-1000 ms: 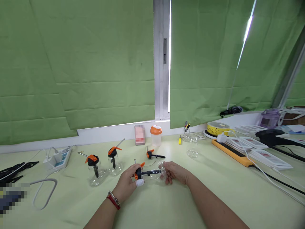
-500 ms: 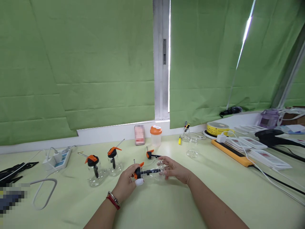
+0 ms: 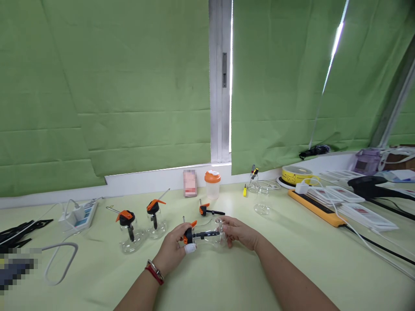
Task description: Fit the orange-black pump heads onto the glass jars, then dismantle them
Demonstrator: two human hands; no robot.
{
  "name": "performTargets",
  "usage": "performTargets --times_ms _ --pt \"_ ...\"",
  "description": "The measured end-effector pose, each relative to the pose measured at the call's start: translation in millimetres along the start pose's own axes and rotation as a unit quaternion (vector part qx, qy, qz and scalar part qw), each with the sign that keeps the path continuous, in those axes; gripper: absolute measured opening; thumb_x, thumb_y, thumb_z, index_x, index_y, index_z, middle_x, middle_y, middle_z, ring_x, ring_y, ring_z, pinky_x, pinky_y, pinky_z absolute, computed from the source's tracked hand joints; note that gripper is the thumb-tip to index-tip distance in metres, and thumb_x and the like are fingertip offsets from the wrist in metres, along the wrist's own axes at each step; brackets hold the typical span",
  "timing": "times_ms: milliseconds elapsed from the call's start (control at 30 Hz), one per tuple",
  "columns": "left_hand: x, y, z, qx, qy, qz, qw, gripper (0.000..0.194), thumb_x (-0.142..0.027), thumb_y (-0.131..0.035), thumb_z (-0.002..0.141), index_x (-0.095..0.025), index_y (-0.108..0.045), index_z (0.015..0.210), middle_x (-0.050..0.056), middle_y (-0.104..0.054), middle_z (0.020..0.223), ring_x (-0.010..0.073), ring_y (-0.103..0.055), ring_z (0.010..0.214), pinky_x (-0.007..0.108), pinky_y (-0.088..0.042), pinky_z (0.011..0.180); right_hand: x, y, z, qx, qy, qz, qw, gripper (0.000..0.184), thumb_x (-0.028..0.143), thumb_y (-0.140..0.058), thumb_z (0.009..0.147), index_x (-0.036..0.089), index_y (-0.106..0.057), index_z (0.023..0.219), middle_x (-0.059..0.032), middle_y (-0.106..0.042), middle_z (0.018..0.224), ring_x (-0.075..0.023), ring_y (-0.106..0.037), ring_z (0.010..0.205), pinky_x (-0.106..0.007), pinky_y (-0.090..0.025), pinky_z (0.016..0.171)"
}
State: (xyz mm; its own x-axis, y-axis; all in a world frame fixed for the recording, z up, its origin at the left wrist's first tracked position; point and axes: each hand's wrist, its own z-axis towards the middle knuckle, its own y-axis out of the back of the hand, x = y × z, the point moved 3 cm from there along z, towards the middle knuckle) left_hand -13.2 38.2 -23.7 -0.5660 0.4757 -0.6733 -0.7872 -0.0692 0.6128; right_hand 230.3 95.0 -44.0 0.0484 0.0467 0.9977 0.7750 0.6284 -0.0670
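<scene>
Clear bottle (image 3: 212,237) lies on its side, slung between both hands. Left hand (image 3: 177,244) clamped on the black-and-orange cap (image 3: 188,235), white wrap on one digit; right hand (image 3: 241,233) closed about the base end, fingers curled round the glass. Black stem visible inside the bottle, running from the cap toward the base. Just beyond the grip — a loose black-and-orange cap with stem (image 3: 210,211), on its side. Farther beyond: orange-lidded cup (image 3: 212,188). Left of the grip, two upright capped bottles (image 3: 127,222). Right and beyond — clear glassware (image 3: 262,209), then the orange power strip (image 3: 317,208).
</scene>
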Motion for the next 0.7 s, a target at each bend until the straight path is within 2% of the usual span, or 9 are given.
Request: performTargets --times_ms 100,200,400,700 --pt "-1.7 0.4 0.2 0.003 0.001 0.002 1.000 0.044 -0.022 -0.067 0.070 -0.023 -0.060 0.114 0.007 -0.059 0.121 0.0252 -0.053 0.115 0.037 -0.041 0.100 -1.7 -0.2 1.6 -0.008 -0.002 -0.013 1.000 0.049 0.052 -0.062 0.076 0.017 -0.053 0.109 -0.0039 -0.062 0.080 -0.0145 -0.062 0.062 -0.023 -0.044 0.048" --pt "-3.4 0.7 0.3 0.006 0.000 0.001 1.000 0.044 -0.022 -0.066 0.070 -0.023 -0.061 0.113 0.007 -0.059 0.121 0.0249 -0.053 0.114 0.037 -0.042 0.099 -4.5 -0.4 3.7 -0.009 -0.010 -0.021 1.000 0.048 0.057 -0.055 0.079 0.016 -0.054 0.103 -0.0047 -0.064 0.079 -0.0138 -0.062 0.056 -0.021 -0.041 0.043" --pt "-1.6 0.4 -1.3 0.002 -0.001 -0.003 1.000 0.046 -0.021 -0.067 0.069 -0.023 -0.061 0.114 0.008 -0.059 0.123 0.0255 -0.052 0.115 0.037 -0.042 0.100 -12.4 1.2 8.6 -0.012 -0.048 -0.026 0.998 0.054 0.064 -0.042 0.082 0.014 -0.052 0.100 -0.0077 -0.068 0.077 -0.0135 -0.062 0.049 -0.020 -0.039 0.039" --pt "-0.4 -0.4 -0.7 -0.002 -0.003 0.005 1.000 0.046 -0.023 -0.068 0.068 -0.023 -0.061 0.114 0.007 -0.060 0.123 0.0250 -0.053 0.115 0.035 -0.043 0.098 -14.6 0.6 10.1 0.006 -0.037 -0.050 0.998 0.067 0.074 -0.032 0.079 0.012 -0.058 0.085 -0.0078 -0.066 0.072 -0.0108 -0.057 0.044 -0.020 -0.036 0.038"
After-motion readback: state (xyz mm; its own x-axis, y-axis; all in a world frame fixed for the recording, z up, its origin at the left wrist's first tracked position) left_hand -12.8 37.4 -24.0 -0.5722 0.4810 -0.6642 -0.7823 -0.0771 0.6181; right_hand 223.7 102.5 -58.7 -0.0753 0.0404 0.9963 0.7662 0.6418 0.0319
